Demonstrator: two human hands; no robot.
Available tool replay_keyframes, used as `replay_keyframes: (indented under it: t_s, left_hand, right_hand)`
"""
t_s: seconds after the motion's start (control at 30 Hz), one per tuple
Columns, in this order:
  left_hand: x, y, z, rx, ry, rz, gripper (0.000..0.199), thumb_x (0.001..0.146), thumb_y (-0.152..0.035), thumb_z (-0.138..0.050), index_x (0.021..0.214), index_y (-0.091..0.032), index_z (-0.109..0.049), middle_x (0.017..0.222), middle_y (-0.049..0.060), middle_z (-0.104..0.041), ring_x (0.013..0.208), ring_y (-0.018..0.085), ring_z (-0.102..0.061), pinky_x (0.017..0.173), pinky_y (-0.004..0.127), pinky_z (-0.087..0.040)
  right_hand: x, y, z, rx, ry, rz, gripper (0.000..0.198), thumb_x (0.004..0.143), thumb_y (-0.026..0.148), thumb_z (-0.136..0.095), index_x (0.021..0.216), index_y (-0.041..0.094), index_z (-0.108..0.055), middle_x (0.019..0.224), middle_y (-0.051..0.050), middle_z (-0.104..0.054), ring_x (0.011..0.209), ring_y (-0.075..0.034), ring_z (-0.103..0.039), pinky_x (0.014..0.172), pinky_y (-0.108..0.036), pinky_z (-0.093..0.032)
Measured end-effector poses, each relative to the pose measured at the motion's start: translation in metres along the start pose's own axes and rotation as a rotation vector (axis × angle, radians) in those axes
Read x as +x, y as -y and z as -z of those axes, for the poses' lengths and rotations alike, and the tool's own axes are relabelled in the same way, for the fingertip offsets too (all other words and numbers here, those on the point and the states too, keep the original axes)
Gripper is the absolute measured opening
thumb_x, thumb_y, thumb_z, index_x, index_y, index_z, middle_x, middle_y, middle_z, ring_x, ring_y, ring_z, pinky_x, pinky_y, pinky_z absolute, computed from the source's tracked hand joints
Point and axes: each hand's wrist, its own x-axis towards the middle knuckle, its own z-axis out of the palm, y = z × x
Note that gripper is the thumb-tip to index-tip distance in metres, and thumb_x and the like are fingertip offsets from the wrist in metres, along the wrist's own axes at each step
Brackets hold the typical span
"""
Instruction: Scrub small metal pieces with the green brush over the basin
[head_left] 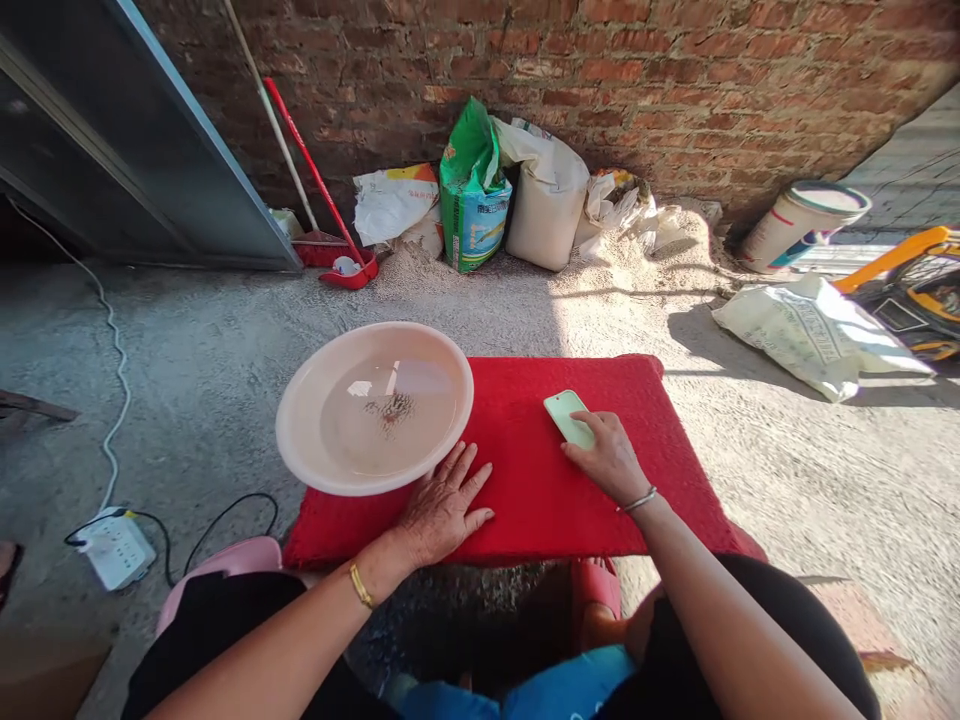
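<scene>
A red mat [517, 455] covers a low bench or table in front of me. My right hand [606, 452] grips a pale green, flat-backed scrubbing brush [564, 408] with a small hole at its far end. The brush lies against the mat, and its underside is hidden. On the mat's left end, partly overhanging, stands a wide pale pink basin [304, 425] of water with a dark speckled patch in the middle. My left hand [444, 508] rests flat on the mat beside the basin's near rim, fingers spread, holding nothing.
Against the brick wall stand a green bag [475, 200], a white sack [547, 205] and a red dustpan [352, 268]. A bucket [799, 225] and another sack [817, 330] are to the right. A white power strip [118, 550] with cords lies on the floor at left.
</scene>
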Motion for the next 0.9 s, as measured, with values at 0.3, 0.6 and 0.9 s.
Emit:
replay_keyframes:
  t_s: [0.3, 0.6, 0.9]
  left_hand:
    - [0.001, -0.001, -0.001, -0.006, 0.027, 0.012, 0.058, 0.084, -0.046, -0.052, 0.136, -0.023, -0.042, 0.149, 0.014, -0.029, 0.139, 0.03, -0.02, 0.109, 0.05, -0.024]
    - [0.003, -0.001, -0.005, -0.003, -0.02, 0.014, 0.057, 0.085, -0.051, -0.048, 0.134, -0.024, -0.044, 0.148, 0.013, -0.032, 0.137, 0.03, -0.024, 0.11, 0.051, -0.021]
    - [0.004, -0.001, -0.002, 0.011, -0.032, 0.009, 0.056, 0.085, -0.05, -0.048, 0.133, -0.022, -0.046, 0.146, 0.014, -0.034, 0.137, 0.03, -0.026, 0.109, 0.051, -0.021]
  right_hand:
    - [-0.009, 0.012, 0.023, -0.349, 0.145, -0.091, 0.045, 0.078, 0.045, -0.062, 0.117, 0.022, -0.058, 0.098, -0.01, -0.056, 0.087, -0.024, -0.055, 0.07, -0.033, -0.042]
    - [0.004, 0.071, -0.014, -0.212, 0.031, 0.02, 0.033, 0.081, 0.043, -0.06, 0.109, 0.025, -0.063, 0.099, -0.007, -0.055, 0.09, -0.02, -0.053, 0.074, -0.027, -0.04]
    - [0.01, 0.056, -0.007, -0.286, 0.055, -0.166, 0.038, 0.081, 0.045, -0.059, 0.113, 0.027, -0.062, 0.101, -0.008, -0.053, 0.093, -0.022, -0.053, 0.073, -0.03, -0.041]
